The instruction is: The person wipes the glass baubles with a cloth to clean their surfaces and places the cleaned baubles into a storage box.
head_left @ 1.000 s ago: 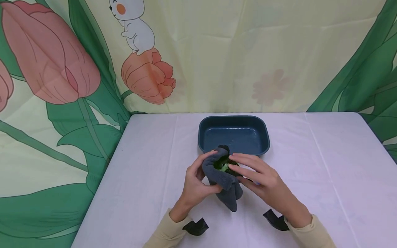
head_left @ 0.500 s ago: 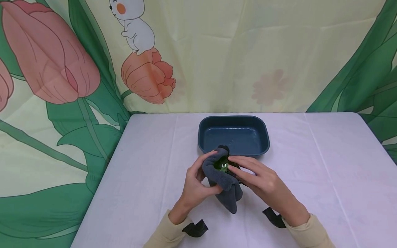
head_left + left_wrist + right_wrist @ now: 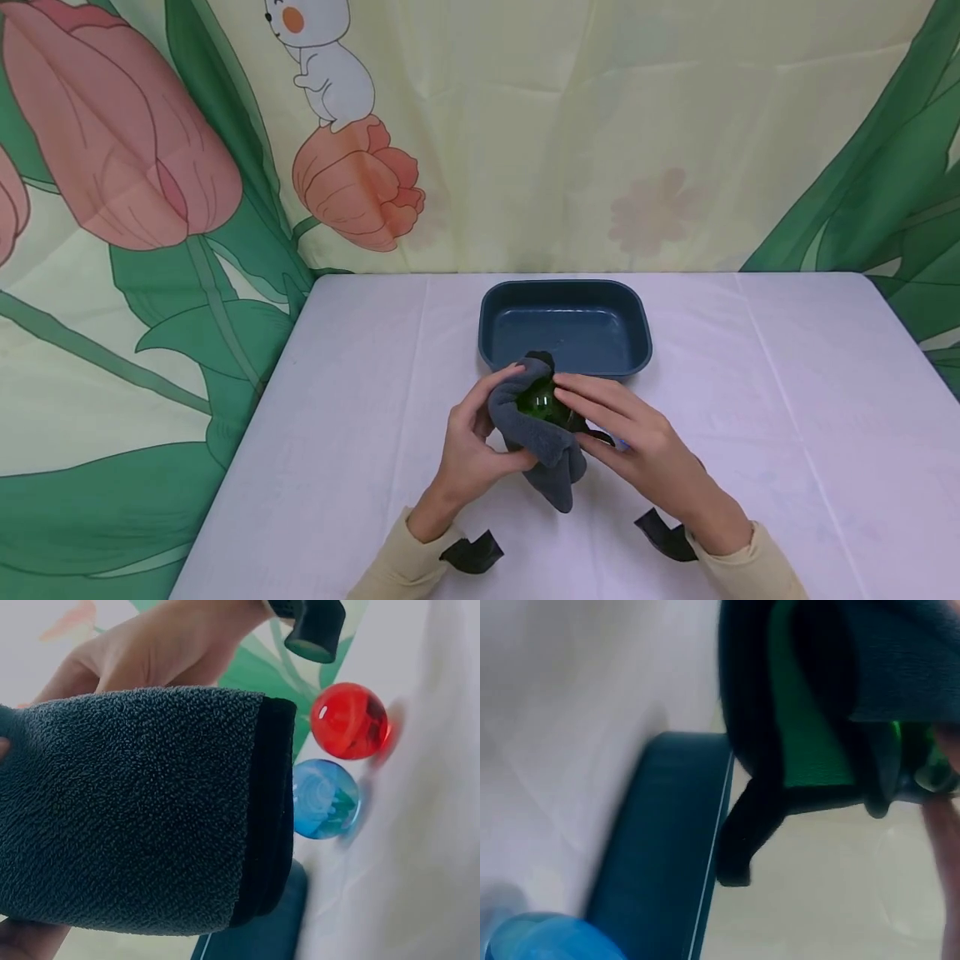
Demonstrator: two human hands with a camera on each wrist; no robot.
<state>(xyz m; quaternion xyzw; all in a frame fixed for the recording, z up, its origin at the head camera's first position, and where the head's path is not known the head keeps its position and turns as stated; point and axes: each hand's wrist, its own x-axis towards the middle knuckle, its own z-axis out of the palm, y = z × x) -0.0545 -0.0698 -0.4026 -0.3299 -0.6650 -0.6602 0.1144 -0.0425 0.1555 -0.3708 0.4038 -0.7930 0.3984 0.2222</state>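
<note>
In the head view my left hand (image 3: 480, 458) grips a folded dark grey-blue towel (image 3: 536, 429), thumb at the near side and fingers at the far side. A see-through green ball (image 3: 542, 403) shows in the towel's fold. From the right, my right hand (image 3: 645, 433) holds the ball with bent fingers, fingertips on its surface. Its thumb is hidden. The towel's black edging (image 3: 271, 817) faces the left wrist camera, covering the ball there. In the right wrist view the towel (image 3: 915, 667) and part of the green ball (image 3: 934, 769) appear at the upper right.
A dark blue rectangular bin (image 3: 566, 329) stands just beyond the hands on the white-covered table (image 3: 750, 375). A red ball (image 3: 349, 721) and a blue ball (image 3: 325, 799) rest side by side on the table, mostly hidden by the hands in the head view. A printed curtain (image 3: 525, 167) hangs behind.
My right fingers move in over the ball and then back out to the right. The green ball's visible face changes from speckled to smooth. My left hand and the towel stay nearly in place.
</note>
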